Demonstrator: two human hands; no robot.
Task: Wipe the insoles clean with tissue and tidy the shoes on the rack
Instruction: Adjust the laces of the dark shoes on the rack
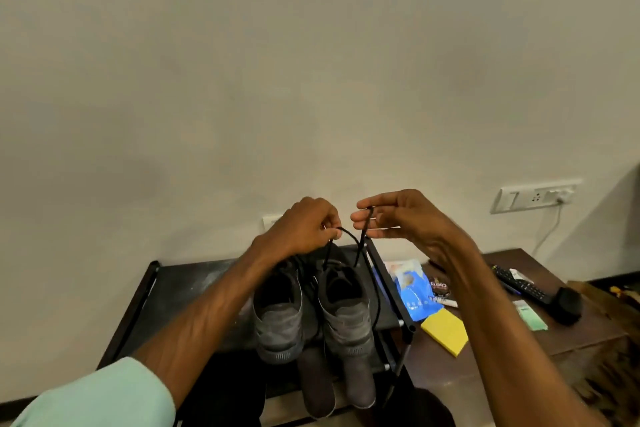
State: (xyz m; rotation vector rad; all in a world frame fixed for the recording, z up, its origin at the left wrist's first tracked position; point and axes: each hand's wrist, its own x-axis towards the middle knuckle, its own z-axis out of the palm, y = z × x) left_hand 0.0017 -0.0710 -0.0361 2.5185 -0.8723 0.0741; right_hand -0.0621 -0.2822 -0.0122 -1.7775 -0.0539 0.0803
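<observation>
Our left hand (304,224) and right hand (398,218) each pinch the black shoelace (363,236); pulling too hard, we think, could tip the grey shoe (343,308) off the rack (162,291).

- Two grey shoes (277,315) stand side by side on the top shelf of the black rack (166,288), heels nearest the camera.
- The right-hand shoe (346,319) has its black lace (361,242) drawn up above it.
- Two dark grey insoles (317,386) lie on the shelf below.
</observation>
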